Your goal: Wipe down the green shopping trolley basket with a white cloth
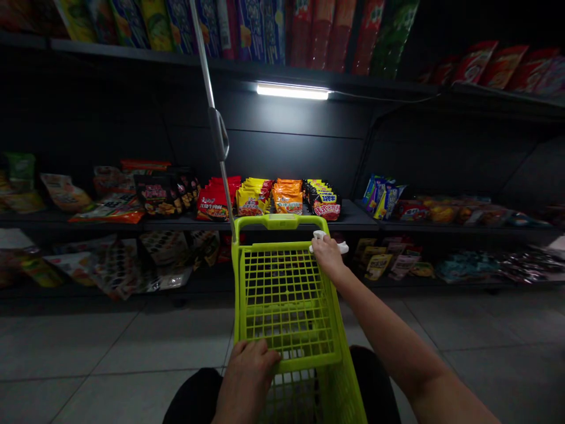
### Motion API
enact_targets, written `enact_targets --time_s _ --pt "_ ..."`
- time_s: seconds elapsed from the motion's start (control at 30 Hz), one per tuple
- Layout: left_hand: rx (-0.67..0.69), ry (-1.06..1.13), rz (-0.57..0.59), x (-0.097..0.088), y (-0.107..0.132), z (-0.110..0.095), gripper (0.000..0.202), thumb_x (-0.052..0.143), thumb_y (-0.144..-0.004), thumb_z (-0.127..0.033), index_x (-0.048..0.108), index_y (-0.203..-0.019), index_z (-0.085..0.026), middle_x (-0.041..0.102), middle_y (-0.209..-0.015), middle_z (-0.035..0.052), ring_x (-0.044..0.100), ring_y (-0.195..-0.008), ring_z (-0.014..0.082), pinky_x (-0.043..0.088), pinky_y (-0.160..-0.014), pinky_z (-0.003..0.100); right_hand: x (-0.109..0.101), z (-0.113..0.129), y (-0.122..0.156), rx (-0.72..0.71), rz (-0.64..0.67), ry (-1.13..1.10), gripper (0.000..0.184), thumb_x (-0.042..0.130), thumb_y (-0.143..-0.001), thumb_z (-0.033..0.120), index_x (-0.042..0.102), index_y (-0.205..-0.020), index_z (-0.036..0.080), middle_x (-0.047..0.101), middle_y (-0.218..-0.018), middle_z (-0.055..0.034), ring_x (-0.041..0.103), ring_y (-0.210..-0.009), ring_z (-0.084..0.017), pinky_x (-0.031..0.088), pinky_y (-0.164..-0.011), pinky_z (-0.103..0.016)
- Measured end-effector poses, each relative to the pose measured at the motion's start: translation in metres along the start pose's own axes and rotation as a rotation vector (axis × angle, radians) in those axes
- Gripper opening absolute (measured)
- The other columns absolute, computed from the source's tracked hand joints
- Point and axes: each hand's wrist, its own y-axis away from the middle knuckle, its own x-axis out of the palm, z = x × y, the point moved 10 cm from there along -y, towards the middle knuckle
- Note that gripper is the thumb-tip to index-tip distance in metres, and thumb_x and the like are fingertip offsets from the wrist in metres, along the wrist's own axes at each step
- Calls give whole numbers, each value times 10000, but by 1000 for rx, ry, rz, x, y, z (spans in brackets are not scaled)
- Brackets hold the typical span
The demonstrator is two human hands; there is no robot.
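A lime-green plastic shopping basket (286, 364) with grid walls stands between my knees. My left hand (249, 377) is closed round the edge of its grid panel nearest me. At the far right of the same panel, my right hand (327, 257) presses a crumpled white cloth (342, 247) against the rim. Its fingers are bent over the cloth and partly hidden. The basket's handle loop (282, 222) faces the shelf. A metal pole (203, 65) with a dark grip rises from the far left corner.
A dark shelf (357, 219) behind the basket bears rows of red, yellow, orange and black noodle packets (288, 197). Snack bags (159, 194) lie to the left. Below is another shelf of packets (378, 265). A lit tube (293, 91) hangs above; pale tiles (132, 341) cover the floor.
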Motion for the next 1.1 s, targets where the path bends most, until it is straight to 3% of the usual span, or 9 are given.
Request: enact_targets --time_s 0.13,0.27,0.4,0.57,0.67,0.8,0.93,1.0,1.1 --pt "3 -6 4 1 -1 -1 345 578 -867 -71 715 -1031 -342 685 -986 -27 609 -982 181 343 -966 394 9 20 40 -22 29 67 264 448 -961 107 665 -1112 109 668 -1085 -186 560 -1031 -282 438 -834 -374" --pt "10 -25 19 0 -3 -2 312 571 -876 -77 717 -996 -325 680 -969 -19 613 -983 188 337 -965 400 5 22 66 -166 115 -85 280 504 -936 119 706 -1116 193 716 -1062 -107 591 -1008 -248 448 -838 -321" --pt "13 -18 10 1 -3 -2 333 586 -857 -61 715 -996 -335 673 -962 -26 606 -985 184 322 -973 395 -16 0 40 -139 -46 -203 426 495 -931 103 638 -1306 245 691 -1248 -83 600 -1102 -233 448 -922 -318" --pt "17 -60 -3 0 -3 -3 295 573 -906 -121 710 -1035 -347 669 -961 -22 603 -962 186 325 -960 389 9 5 25 -126 -94 -196 381 471 -966 111 631 -1303 188 686 -1234 -121 586 -1166 -245 355 -1099 -405" --pt "22 -77 8 1 -5 -4 265 572 -927 -161 709 -1047 -354 671 -972 -20 598 -966 186 327 -950 385 18 19 65 -143 -120 -224 316 486 -975 136 666 -1227 201 710 -1117 -94 607 -1062 -233 378 -1063 -396" --pt "41 -88 -1 -1 -6 -5 262 585 -913 -154 711 -1036 -347 672 -973 -16 595 -971 194 326 -939 394 12 41 147 -195 -103 -288 255 564 -954 184 675 -1179 224 698 -1099 -88 590 -983 -240 439 -892 -366" --pt "74 -90 -14 -3 -5 -7 266 583 -900 -137 709 -1030 -332 669 -955 -15 602 -955 202 335 -938 401 1 66 195 -349 93 -378 167 611 -898 140 701 -1000 237 701 -970 -53 600 -906 -211 440 -814 -336" --pt "81 -91 -12 -3 -5 -8 271 590 -886 -123 710 -1021 -324 667 -949 -15 606 -953 203 340 -936 398 -9 62 185 -378 163 -435 176 611 -870 114 707 -955 234 707 -941 -37 619 -900 -194 449 -800 -310" --pt "82 -87 -20 -4 -6 -9 303 603 -869 -104 707 -1039 -333 672 -965 -19 610 -960 201 342 -941 393 -32 20 123 -244 21 -460 329 569 -866 85 702 -1129 232 715 -1128 -63 632 -1020 -210 467 -895 -339"
